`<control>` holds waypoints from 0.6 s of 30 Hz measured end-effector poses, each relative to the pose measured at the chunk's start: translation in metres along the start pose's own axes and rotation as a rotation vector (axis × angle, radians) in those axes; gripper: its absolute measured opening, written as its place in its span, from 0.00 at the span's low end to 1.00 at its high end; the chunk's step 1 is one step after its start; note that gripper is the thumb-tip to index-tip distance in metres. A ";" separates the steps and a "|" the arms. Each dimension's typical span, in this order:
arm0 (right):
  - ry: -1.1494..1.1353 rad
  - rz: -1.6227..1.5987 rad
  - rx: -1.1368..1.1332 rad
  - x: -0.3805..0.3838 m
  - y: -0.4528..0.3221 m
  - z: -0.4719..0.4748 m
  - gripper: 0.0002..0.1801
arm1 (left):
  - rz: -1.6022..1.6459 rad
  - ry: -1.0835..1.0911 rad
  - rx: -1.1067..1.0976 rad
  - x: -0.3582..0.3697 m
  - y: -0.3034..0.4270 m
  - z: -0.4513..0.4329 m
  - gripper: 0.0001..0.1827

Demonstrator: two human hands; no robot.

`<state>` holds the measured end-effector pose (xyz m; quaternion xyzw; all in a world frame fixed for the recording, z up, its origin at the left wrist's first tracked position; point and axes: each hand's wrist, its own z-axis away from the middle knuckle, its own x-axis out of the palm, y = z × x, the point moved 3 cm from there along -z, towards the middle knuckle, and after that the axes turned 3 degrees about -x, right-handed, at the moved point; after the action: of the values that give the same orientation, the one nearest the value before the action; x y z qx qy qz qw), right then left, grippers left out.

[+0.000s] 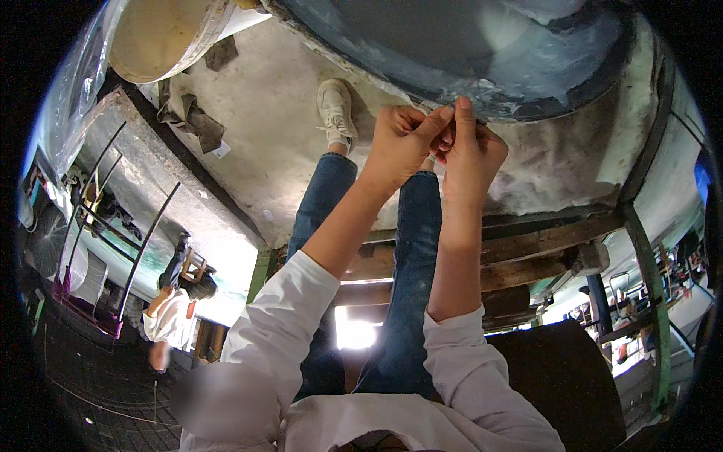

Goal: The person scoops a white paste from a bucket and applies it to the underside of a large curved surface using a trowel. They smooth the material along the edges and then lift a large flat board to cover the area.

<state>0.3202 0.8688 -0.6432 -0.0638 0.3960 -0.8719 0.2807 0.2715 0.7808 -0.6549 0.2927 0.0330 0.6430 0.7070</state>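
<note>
My left hand (402,144) and my right hand (473,150) are raised together before me, thumbs and fingertips pressed close to each other. Both hands have curled fingers; whether something small is pinched between the fingertips, I cannot tell. Just beyond the fingertips is the rim of a large round tub (390,85) with a crusted, whitish edge. Grey-blue wet material or liquid (440,51) lies inside, with pale smears and small lumps near the rim by my thumbs.
A cream plastic bucket (164,39) is at the upper left. Dark scraps (200,124) lie on the stained pale surface (271,85) under my shoe (335,107). Wooden beams (553,243) cross behind my legs. A metal frame (138,248) and another person (172,316) are at the left.
</note>
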 end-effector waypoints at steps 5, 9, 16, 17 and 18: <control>0.025 -0.019 -0.028 0.005 0.003 0.004 0.24 | -0.112 -0.076 0.042 -0.012 -0.006 -0.002 0.17; 0.008 -0.012 -0.025 0.004 0.005 0.006 0.23 | -0.143 -0.090 0.064 -0.015 -0.007 -0.005 0.18; -0.077 0.122 -0.333 0.000 0.028 0.017 0.18 | -0.424 -0.268 0.200 -0.027 0.003 -0.019 0.18; -0.118 0.039 -0.199 -0.007 0.032 0.015 0.19 | -0.398 -0.293 0.188 -0.026 0.002 -0.021 0.18; -0.117 0.006 -0.180 -0.014 0.031 0.013 0.19 | -0.372 -0.318 0.176 -0.024 0.000 -0.022 0.17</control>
<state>0.3496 0.8510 -0.6556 -0.1382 0.4558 -0.8268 0.2991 0.2582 0.7664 -0.6814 0.4395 0.0306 0.4425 0.7811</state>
